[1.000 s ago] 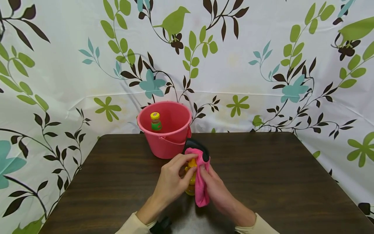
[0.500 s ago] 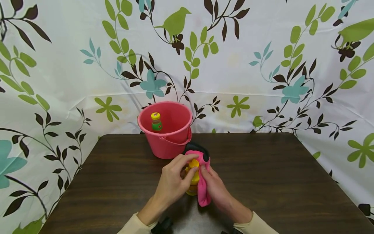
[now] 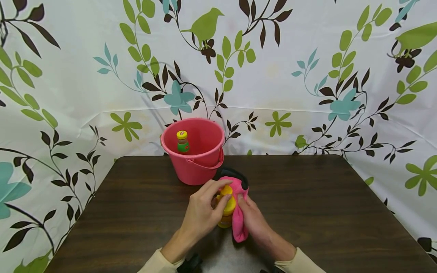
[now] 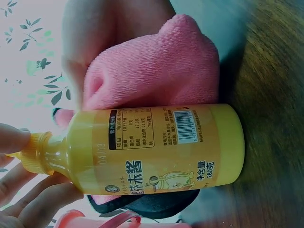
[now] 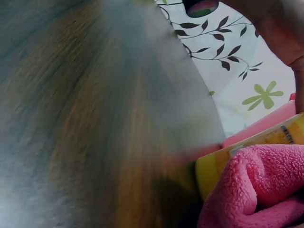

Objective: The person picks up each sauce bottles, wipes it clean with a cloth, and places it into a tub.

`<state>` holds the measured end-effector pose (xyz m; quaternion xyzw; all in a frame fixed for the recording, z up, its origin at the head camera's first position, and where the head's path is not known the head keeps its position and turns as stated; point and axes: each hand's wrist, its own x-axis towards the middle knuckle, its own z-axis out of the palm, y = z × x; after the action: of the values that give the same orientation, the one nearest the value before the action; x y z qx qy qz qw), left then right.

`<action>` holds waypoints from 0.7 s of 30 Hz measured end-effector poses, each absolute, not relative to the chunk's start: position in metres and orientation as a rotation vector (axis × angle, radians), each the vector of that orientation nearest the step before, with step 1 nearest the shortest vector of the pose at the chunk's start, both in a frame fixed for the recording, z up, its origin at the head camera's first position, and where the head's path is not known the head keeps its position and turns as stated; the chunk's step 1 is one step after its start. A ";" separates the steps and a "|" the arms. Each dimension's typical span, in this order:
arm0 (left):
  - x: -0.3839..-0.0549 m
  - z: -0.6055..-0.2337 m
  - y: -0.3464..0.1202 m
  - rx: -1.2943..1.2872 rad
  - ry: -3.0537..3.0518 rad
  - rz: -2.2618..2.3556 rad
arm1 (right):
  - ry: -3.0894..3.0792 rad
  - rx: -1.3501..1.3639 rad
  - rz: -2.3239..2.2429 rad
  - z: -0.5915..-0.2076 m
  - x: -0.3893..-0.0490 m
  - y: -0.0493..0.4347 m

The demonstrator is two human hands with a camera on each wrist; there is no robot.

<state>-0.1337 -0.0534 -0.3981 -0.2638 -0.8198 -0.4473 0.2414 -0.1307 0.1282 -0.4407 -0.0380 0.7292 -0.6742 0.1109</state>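
In the middle of the dark brown, wood-grained table (image 3: 307,212), the head view shows a yellow plastic squeeze bottle (image 3: 230,207) about upright between two bare hands. The left hand (image 3: 203,206) pinches it by the top, thumb and forefinger only a little apart; this hold seems meant to steady the bottle and leave its sides free. The right hand (image 3: 258,225) grips a bunched pink fleecy cloth (image 3: 239,227), thumb laid over it and the other fingers mostly hidden, beside the bottle's right flank. At the cloth's top is a black curved piece (image 3: 233,173) that I cannot identify. Farther back stands a pink plastic bucket (image 3: 191,171) with a small yellow-lidded, green-labelled jar (image 3: 183,145) inside, perhaps set there to leave the hands room.

The left wrist view, turned sideways, has thumb and fingers about the ribbed yellow cap (image 4: 38,153) and neck, so the printed label (image 4: 152,147) is uncovered. The cloth lies against the bottle there. Whether the base bears on the table is hard to tell.

In the right wrist view the soft folds overlap the bottle's lower part; the right fingertips are out of sight, so their pressure cannot be judged.
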 end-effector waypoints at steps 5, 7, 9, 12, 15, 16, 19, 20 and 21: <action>-0.134 -0.400 -0.053 -0.727 -2.224 -1.210 | 2.288 -0.116 -1.875 -0.451 -0.132 0.131; -0.134 -0.401 -0.053 -0.733 -2.212 -1.205 | 2.316 -0.139 -1.853 -0.453 -0.133 0.132; -0.134 -0.401 -0.053 -0.735 -2.209 -1.209 | 2.323 -0.165 -1.842 -0.455 -0.135 0.133; -0.134 -0.400 -0.053 -0.734 -2.211 -1.212 | 2.366 -0.210 -1.789 -0.457 -0.137 0.135; -0.133 -0.400 -0.053 -0.730 -2.219 -1.218 | 2.475 -0.247 -1.664 -0.459 -0.138 0.138; -0.133 -0.400 -0.053 -0.729 -2.220 -1.217 | 2.521 -0.264 -1.611 -0.459 -0.139 0.138; -0.133 -0.400 -0.053 -0.730 -2.217 -1.216 | 2.715 -0.367 -1.411 -0.463 -0.141 0.140; -0.133 -0.400 -0.053 -0.730 -2.217 -1.216 | 2.762 -0.392 -1.366 -0.464 -0.142 0.140; -0.133 -0.400 -0.052 -0.730 -2.215 -1.216 | 2.794 -0.412 -1.332 -0.465 -0.142 0.139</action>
<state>-0.1331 -0.0525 -0.4003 -0.2686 -0.8149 -0.4471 0.2528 -0.1423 0.1394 -0.4646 -0.1320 0.8947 -0.4267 0.0094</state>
